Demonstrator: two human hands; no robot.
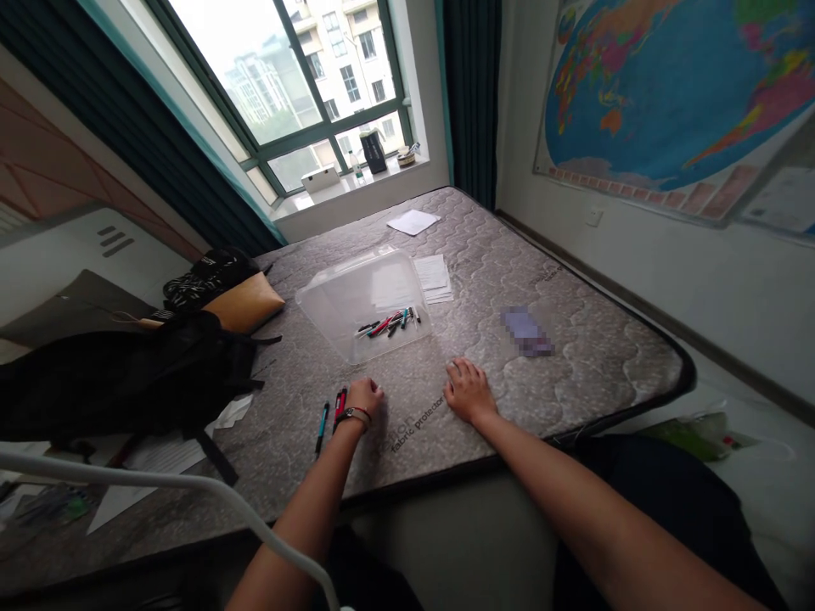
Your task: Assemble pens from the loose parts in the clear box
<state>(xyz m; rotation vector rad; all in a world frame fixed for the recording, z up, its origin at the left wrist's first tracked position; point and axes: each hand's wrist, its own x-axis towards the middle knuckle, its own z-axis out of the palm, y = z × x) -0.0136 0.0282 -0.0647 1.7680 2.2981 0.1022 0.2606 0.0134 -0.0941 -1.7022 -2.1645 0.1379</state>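
My left hand [366,396] rests on the mattress [509,407] with its fingers curled in; whatever they hold, if anything, is hidden. Beside its wrist lie a teal pen [323,426] and red pens [340,399], partly covered by the forearm. My right hand [469,389] lies palm down on the mattress, fingers stretched out and nothing in them. Beyond both hands is a clear plastic box [328,318], tilted in view, with a pile of several pens [390,322] in black, red, teal and white.
Papers [436,276] lie behind the box, another sheet [413,222] farther back. A blurred-out purple item [527,331] is to the right. At left are a black bag [127,373], a tan pouch [245,303] and loose papers. A white curved tube [191,482] crosses the lower left.
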